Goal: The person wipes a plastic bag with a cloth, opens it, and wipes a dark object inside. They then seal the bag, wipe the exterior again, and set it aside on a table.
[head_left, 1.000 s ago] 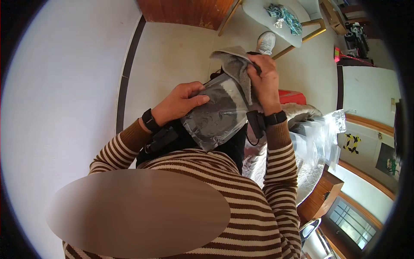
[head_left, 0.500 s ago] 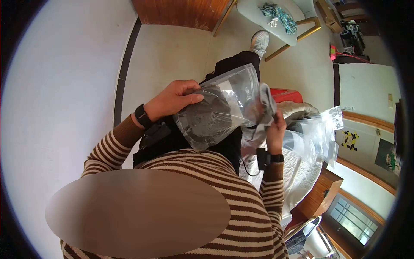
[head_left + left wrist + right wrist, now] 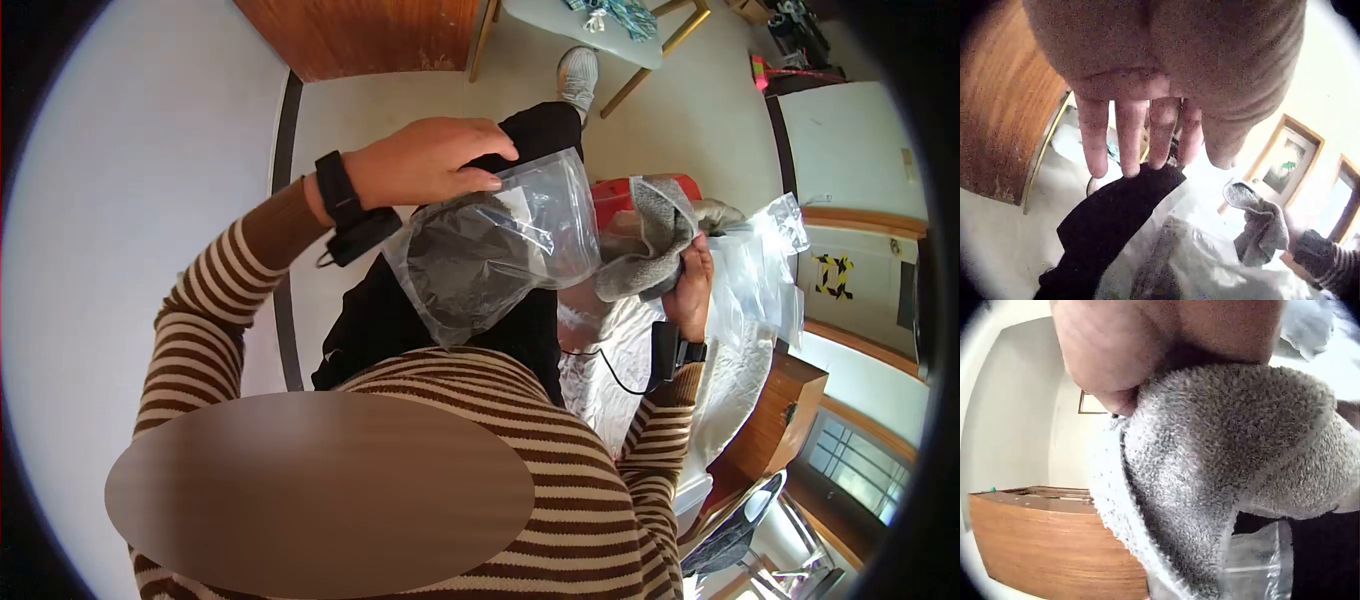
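A clear plastic zip bag [image 3: 470, 255] with something dark grey inside lies across the black-trousered lap. Over its upper left edge is my left hand [image 3: 425, 165], thumb tip right at the plastic in the head view. The left wrist view shows that hand's fingers [image 3: 1127, 137] straight, with nothing between them. To the right of the bag, my right hand [image 3: 690, 285] grips a fluffy grey cloth [image 3: 655, 235], which hangs folded from the fingers. Up close in the right wrist view, the fuzzy cloth [image 3: 1222, 437] hides most of the fingertips.
Several clear plastic bags [image 3: 750, 260] lie on a shiny pale cover [image 3: 620, 370] at my right. Behind the cloth is a red object [image 3: 610, 200]. A white chair [image 3: 600, 35] with a teal patterned cloth stands ahead; a white wall [image 3: 150, 180] rises at the left.
The right hand has moved off the bag to the right, carrying the grey cloth. My left hand has let go of the bag's edge and shifted up and right, fingers straightened.
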The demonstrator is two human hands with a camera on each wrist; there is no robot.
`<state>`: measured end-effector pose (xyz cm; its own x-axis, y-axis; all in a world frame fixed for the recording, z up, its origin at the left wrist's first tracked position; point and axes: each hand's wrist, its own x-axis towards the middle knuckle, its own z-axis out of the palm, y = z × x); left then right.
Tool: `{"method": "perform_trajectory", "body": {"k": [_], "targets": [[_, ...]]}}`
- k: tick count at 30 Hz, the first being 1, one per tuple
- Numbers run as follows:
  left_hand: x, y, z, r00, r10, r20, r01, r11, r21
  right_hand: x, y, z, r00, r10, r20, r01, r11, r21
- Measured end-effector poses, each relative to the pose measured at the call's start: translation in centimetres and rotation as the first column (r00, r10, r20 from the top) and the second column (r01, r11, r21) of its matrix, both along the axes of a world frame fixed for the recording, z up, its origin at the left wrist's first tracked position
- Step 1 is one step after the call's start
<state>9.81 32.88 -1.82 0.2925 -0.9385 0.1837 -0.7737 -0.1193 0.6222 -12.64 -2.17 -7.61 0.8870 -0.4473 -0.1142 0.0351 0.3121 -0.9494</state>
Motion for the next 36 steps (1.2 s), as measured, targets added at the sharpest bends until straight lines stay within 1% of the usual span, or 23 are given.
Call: {"method": "perform_trajectory", "body": {"k": [1,3,4,6,7,9,10,11,13,15,16,18,19,24,27,28,29,31,32,33,34,35,36], "targets": [[-0.1,-0.1,0.5,1.0,-0.006,0.002,0.006,1.0,0.009,-0.2,-0.5,-0.6,0.999,0.017,-0.028,-0.018,0.999,-0.029],[0.0,0.8,1.2,0.988,0.004,-0.153,0.013,0.994,0.111,-0.6,-1.0,-2.8,0.998,0.02,-0.058,-0.023,0.999,-0.049],[0.2,0.9,1.4,0.974,0.012,-0.228,0.026,0.987,0.161,-1.0,-1.0,-4.8,0.989,0.084,-0.125,-0.094,0.992,-0.08],[0.6,0.5,1.6,0.973,0.01,-0.232,0.025,0.989,0.145,-1.8,-0.9,-7.6,0.943,0.204,-0.263,-0.243,0.962,-0.123],[0.8,0.6,1.7,0.971,0.022,-0.237,0.008,0.993,0.121,-1.6,0.1,-7.2,0.945,0.197,-0.261,-0.234,0.965,-0.118],[0.7,0.1,2.1,0.969,0.033,-0.244,-0.008,0.994,0.105,-1.2,2.9,-5.7,0.944,0.198,-0.263,-0.171,0.978,0.122],[0.5,-1.2,2.8,0.981,-0.016,-0.193,0.032,0.996,0.079,-1.0,3.9,-4.6,0.944,0.2,-0.261,-0.137,0.961,0.24],[0.3,-2.8,3.5,0.988,-0.064,-0.138,0.072,0.996,0.053,-0.9,4.4,-3.5,0.946,0.197,-0.258,-0.133,0.961,0.243],[-0.7,-5.4,3.9,0.991,-0.115,-0.074,0.117,0.993,0.026,-0.7,5.3,-1.4,0.961,0.236,-0.141,-0.196,0.948,0.252],[-2.2,-7.6,3.2,0.975,-0.153,0.163,0.163,0.986,-0.046,-0.9,5.5,-0.8,0.963,0.258,-0.079,-0.232,0.94,0.25],[-2.7,-8.2,3.0,0.975,-0.152,0.165,0.161,0.986,-0.045,-1.1,5.4,-0.7,0.961,0.268,-0.063,-0.251,0.947,0.202],[-3.2,-9.1,2.9,0.946,-0.172,0.273,0.162,0.985,0.057,-1.4,5.5,-0.2,0.957,0.289,-0.037,-0.284,0.953,0.102],[-3.3,-9.4,2.8,0.927,-0.191,0.323,0.164,0.98,0.109,-1.6,5.5,-0.1,0.958,0.285,-0.038,-0.28,0.954,0.103],[-2.8,-9.0,2.9,0.963,-0.179,0.203,0.156,0.98,0.127,-1.8,5.4,0.8,0.953,0.298,-0.059,-0.296,0.955,0.033],[-2.9,-8.7,3.2,0.974,-0.174,0.144,0.178,0.984,-0.013,-1.8,4.1,1.6,0.949,0.308,-0.059,-0.309,0.951,-0.004],[-2.8,-8.7,3.2,0.974,-0.176,0.144,0.18,0.984,-0.011,-2.0,3.0,2.0,0.981,0.183,-0.058,-0.19,0.97,-0.154],[-2.7,-8.5,3.6,0.975,-0.189,0.116,0.193,0.981,-0.03,-2.1,2.4,2.6,0.998,0.058,-0.039,-0.067,0.952,-0.298],[-2.7,-8.3,4.3,0.975,-0.215,0.059,0.219,0.973,-0.071,-1.0,2.2,7.3,0.998,0.053,0.017,-0.047,0.967,-0.249],[-2.9,-8.3,4.5,0.974,-0.216,0.061,0.22,0.973,-0.074,-0.4,2.1,9.0,0.996,0.046,0.076,-0.029,0.978,-0.206],[-3.0,-8.4,4.7,0.975,-0.223,0.005,0.223,0.974,-0.045,0.2,2.1,9.4,0.996,0.045,0.078,-0.027,0.977,-0.209],[-3.0,-8.4,5.0,0.973,-0.227,-0.05,0.227,0.974,-0.016,1.1,2.2,9.6,0.989,0.149,-0.004,-0.14,0.923,-0.359],[-3.1,-8.5,5.3,0.968,-0.229,-0.106,0.231,0.973,0.013,2.0,2.5,9.9,0.966,0.236,-0.103,-0.256,0.834,-0.489],[-3.1,-8.6,5.5,0.968,-0.228,-0.104,0.23,0.973,0.011,2.9,3.0,10.2,0.928,0.305,-0.213,-0.371,0.715,-0.593]]}}
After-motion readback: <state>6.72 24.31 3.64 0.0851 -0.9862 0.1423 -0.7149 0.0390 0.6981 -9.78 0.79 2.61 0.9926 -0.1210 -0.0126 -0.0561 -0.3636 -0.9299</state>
